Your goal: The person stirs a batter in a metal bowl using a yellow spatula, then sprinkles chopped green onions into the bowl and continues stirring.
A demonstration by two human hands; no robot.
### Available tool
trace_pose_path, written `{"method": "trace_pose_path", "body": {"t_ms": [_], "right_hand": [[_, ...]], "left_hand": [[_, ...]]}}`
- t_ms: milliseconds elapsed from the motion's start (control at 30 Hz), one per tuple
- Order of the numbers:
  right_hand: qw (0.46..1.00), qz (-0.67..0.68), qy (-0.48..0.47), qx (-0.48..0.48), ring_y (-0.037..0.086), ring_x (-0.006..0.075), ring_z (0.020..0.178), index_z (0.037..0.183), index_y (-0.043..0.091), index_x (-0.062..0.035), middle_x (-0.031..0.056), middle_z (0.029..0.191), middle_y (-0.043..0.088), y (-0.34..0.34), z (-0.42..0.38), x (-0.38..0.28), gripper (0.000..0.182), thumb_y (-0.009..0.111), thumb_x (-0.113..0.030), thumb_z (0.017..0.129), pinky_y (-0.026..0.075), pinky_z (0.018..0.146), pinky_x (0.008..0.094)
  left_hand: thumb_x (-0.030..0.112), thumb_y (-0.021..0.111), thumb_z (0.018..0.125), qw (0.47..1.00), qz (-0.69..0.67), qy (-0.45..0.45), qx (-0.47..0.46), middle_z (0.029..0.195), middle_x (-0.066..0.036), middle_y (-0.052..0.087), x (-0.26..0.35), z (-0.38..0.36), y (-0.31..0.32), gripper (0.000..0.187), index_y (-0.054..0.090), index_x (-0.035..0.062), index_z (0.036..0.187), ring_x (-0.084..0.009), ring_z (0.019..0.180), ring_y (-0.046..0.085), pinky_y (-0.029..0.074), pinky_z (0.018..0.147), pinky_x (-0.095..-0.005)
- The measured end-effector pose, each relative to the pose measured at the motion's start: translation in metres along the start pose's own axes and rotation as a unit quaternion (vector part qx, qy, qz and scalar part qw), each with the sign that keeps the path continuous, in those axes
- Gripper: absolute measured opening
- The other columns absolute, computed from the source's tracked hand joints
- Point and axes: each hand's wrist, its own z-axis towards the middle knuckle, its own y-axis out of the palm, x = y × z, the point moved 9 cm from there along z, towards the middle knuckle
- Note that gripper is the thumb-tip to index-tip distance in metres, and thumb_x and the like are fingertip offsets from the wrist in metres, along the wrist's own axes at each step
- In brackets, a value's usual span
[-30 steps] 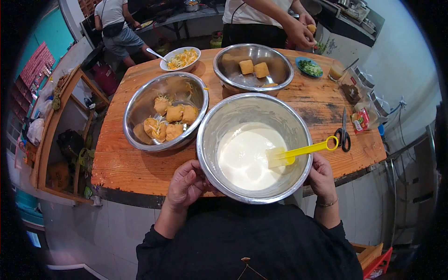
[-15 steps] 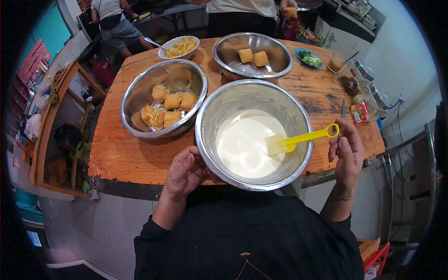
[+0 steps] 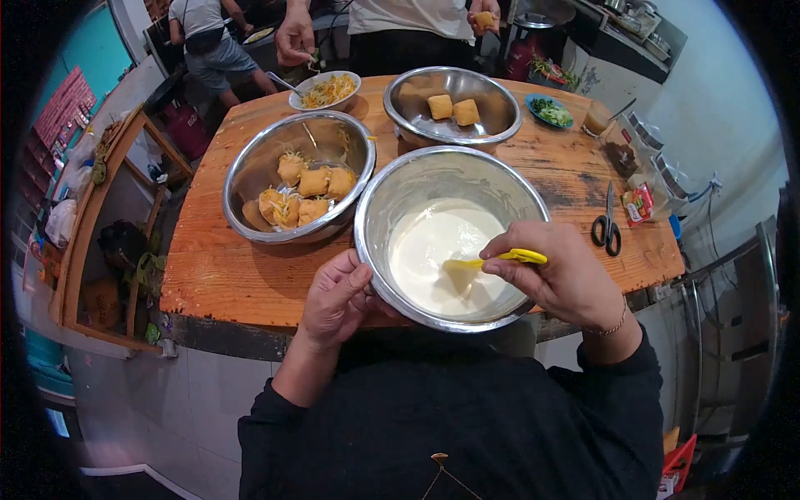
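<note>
A steel mixing bowl (image 3: 454,177) sits at the table's front edge, partly filled with a creamy pale batter (image 3: 421,237). My left hand (image 3: 335,298) grips its left rim, thumb on the outside near the edge. My right hand (image 3: 571,271) is closed round the handle of a yellow spatula (image 3: 528,256), whose blade dips into the batter. To the left, a second steel bowl (image 3: 250,158) holds several stuffed fried tofu pieces (image 3: 314,182). Behind, a third steel bowl (image 3: 492,87) contains two tofu pieces (image 3: 466,112).
Across the table a person's hand (image 3: 295,37) is above a white bowl (image 3: 353,82) of shredded vegetables; the other holds a tofu piece (image 3: 484,20). Black scissors (image 3: 607,225), a red packet (image 3: 639,204), a glass (image 3: 597,118) and a blue plate (image 3: 563,122) of greens lie right.
My right hand has moved left from beside the bowl and taken hold of the spatula, which now stands steeper in the batter. The other person's hand has come over the vegetable bowl.
</note>
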Motion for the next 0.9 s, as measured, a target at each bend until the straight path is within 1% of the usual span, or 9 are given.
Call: {"method": "trace_pose_path", "body": {"t_ms": [100,233,333,433,533,567,700,800,900], "right_hand": [[0.998,-0.024,-0.05,-0.011,0.064,0.0276,0.071,0.098,0.071,-0.0036,0.0119,0.081,0.066,-0.009,0.013,-0.012,0.016,0.074,-0.014,0.086,0.05,0.064,0.0344],[0.994,-0.108,-0.031,0.012,0.065,0.0344,0.073,0.093,0.07,-0.0034,0.0143,0.083,0.066,-0.012,0.029,0.023,0.012,0.07,-0.014,0.087,0.051,0.067,0.0426],[0.983,-0.184,0.017,0.01,0.064,0.0344,0.072,0.091,0.069,-0.0022,0.015,0.083,0.066,-0.015,0.017,0.034,0.01,0.067,-0.012,0.088,0.051,0.065,0.0423],[0.986,-0.124,0.105,-0.038,0.064,0.0343,0.073,0.09,0.067,-0.0016,0.0157,0.083,0.065,-0.02,-0.006,0.012,0.01,0.066,-0.011,0.09,0.05,0.065,0.0416],[0.996,0.059,0.04,-0.048,0.064,0.0347,0.075,0.093,0.067,-0.0023,0.0162,0.084,0.065,-0.001,-0.008,-0.013,0.01,0.066,-0.012,0.092,0.05,0.066,0.0408],[0.995,0.063,0.024,-0.072,0.064,0.0347,0.077,0.095,0.068,-0.0037,0.0155,0.084,0.065,0.008,-0.002,-0.017,0.009,0.066,-0.012,0.092,0.05,0.068,0.0401],[0.997,0.005,-0.071,0.011,0.064,0.0355,0.077,0.098,0.068,-0.0057,0.0143,0.084,0.065,0.02,0.022,0.009,0.011,0.067,-0.011,0.089,0.051,0.069,0.0415],[0.983,-0.171,-0.038,0.061,0.063,0.0367,0.076,0.096,0.069,-0.0043,0.015,0.081,0.064,-0.004,0.024,0.028,0.011,0.068,-0.012,0.088,0.051,0.069,0.0431],[0.979,-0.168,0.115,0.007,0.065,0.0341,0.075,0.093,0.069,-0.0027,0.0154,0.08,0.066,-0.024,0.006,0.035,0.01,0.068,-0.012,0.089,0.052,0.07,0.0416]], "left_hand": [[0.019,0.054,0.101,0.999,0.008,-0.006,0.031,0.097,-0.013,0.069,0.0,0.001,0.0,0.018,0.055,0.0017,0.107,-0.0214,0.081,0.072,0.064,0.07,-0.0373],[0.019,0.055,0.101,0.999,-0.011,0.01,0.041,0.095,-0.012,0.069,-0.003,0.004,-0.009,0.017,0.055,0.0026,0.106,-0.0201,0.081,0.072,0.064,0.07,-0.0381],[0.019,0.055,0.101,0.999,-0.025,0.017,0.038,0.094,-0.012,0.069,-0.004,0.005,-0.009,0.016,0.055,0.0032,0.105,-0.0198,0.08,0.072,0.064,0.069,-0.0386],[0.018,0.055,0.101,0.999,-0.029,0.016,0.043,0.094,-0.012,0.069,-0.006,0.005,-0.009,0.015,0.055,0.0033,0.104,-0.02,0.08,0.072,0.064,0.069,-0.0397],[0.018,0.055,0.101,0.998,-0.044,0.016,0.035,0.094,-0.013,0.069,-0.009,0.008,-0.011,0.015,0.055,0.003,0.103,-0.0206,0.081,0.072,0.064,0.069,-0.041],[0.018,0.055,0.101,0.998,-0.052,0.016,0.026,0.094,-0.013,0.069,-0.011,0.009,-0.014,0.015,0.055,0.0029,0.103,-0.0209,0.081,0.072,0.064,0.069,-0.0413],[0.018,0.055,0.101,0.998,-0.044,0.014,0.038,0.094,-0.014,0.069,-0.012,0.008,-0.015,0.015,0.055,0.0026,0.102,-0.0218,0.083,0.071,0.064,0.07,-0.0427],[0.018,0.054,0.101,0.998,-0.042,0.016,0.033,0.095,-0.014,0.069,-0.013,0.007,-0.017,0.015,0.054,0.0023,0.103,-0.022,0.083,0.071,0.064,0.071,-0.0432],[0.018,0.054,0.101,0.998,-0.041,0.016,0.035,0.096,-0.014,0.069,-0.011,0.006,-0.013,0.016,0.054,0.0018,0.104,-0.0223,0.083,0.071,0.064,0.072,-0.0438]]}}
